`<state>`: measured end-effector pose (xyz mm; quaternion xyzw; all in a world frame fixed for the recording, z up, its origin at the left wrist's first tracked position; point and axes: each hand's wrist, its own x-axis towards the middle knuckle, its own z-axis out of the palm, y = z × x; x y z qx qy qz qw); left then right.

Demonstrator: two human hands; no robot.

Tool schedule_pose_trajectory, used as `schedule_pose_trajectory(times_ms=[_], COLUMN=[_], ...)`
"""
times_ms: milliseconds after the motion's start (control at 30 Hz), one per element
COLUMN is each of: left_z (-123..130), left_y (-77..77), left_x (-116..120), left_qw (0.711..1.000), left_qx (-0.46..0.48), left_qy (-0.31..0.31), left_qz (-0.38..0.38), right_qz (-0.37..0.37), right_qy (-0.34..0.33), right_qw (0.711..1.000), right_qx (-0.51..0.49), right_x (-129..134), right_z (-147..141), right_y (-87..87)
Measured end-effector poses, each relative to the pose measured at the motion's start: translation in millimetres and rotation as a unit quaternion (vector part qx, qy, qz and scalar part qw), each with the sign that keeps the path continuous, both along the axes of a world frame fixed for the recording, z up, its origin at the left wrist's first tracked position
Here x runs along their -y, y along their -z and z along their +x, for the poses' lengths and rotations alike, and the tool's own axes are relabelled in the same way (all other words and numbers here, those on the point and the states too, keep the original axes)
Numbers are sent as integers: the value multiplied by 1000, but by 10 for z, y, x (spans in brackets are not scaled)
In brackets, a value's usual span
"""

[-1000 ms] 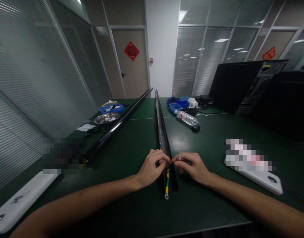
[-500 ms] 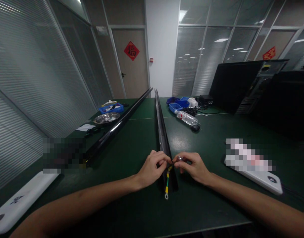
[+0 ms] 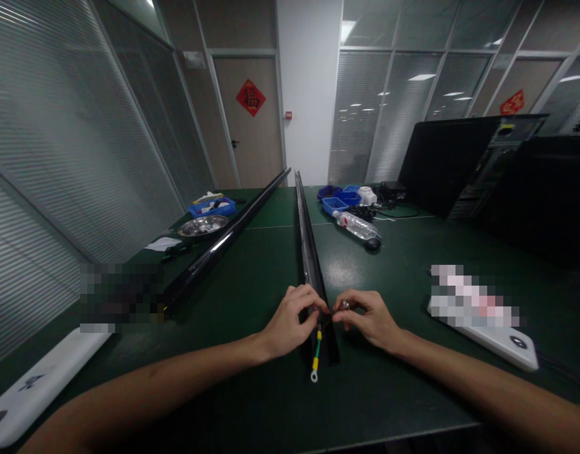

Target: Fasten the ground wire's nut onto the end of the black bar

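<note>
A long black channel-shaped rail runs away from me down the middle of the table. Over its near end, my left hand is closed in a pinch at the upper end of a short green-and-yellow ground wire. The wire hangs toward me, a ring terminal at its lower end. My right hand faces it from the right, thumb and index finger pinched at the rail's edge. Whatever those fingertips hold is too small to make out. A shiny silver piece shows at the right fingers.
A second black rail lies to the left. Behind it are a metal dish and a blue tray. On the right are a plastic bottle, blue bins, a white device and black computer equipment. Another white device lies left.
The wire's ring end has swung slightly left, and its upper end is now more hidden by my fingers. Both hands stay at nearly the same place.
</note>
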<state>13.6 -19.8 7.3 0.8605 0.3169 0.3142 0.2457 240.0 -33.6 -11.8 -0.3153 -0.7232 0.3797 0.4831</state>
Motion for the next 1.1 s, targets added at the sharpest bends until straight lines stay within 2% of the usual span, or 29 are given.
schedule_pose_trajectory(times_ms=[500, 1100], left_z=[7, -1], left_y=[-22, -2], left_x=[14, -2], left_qw=[1000, 999], left_qx=[-14, -32], left_qy=[3, 12], left_qz=[6, 7], right_qz=[33, 31], right_qy=[-5, -25], right_qw=[999, 998], right_qx=[26, 43], right_x=[22, 6], right_z=[28, 32], right_y=[-46, -33])
